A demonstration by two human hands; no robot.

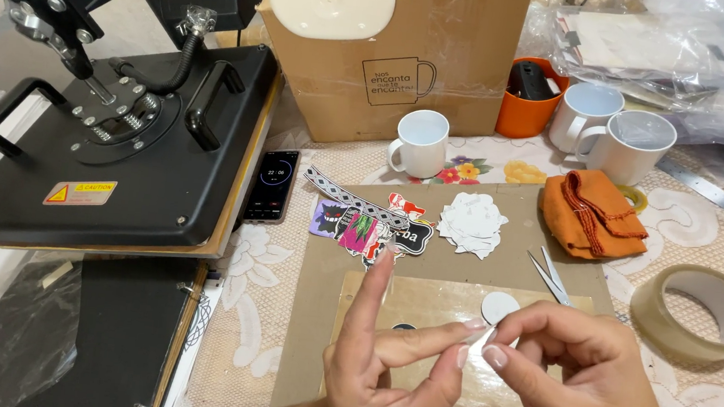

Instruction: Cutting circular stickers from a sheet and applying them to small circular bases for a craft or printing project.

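My left hand [387,361] and my right hand [575,375] meet over a brown sheet [423,302] lying on a cardboard mat [316,314]. Together they pinch a small round white sticker disc [498,307]; my right thumb and forefinger grip its lower edge, and my left fingertips touch the same edge. My left index finger points straight up. Just beyond lie a heap of colourful cut stickers [369,226], a pile of white cut-outs [472,223] and a pair of scissors [550,276].
A black heat press [121,136] fills the left side, with a phone [271,186] beside it. Behind stand a cardboard box [394,56], three white mugs [421,143], an orange cup [527,100] and an orange cloth [591,212]. A tape roll [696,314] sits at right.
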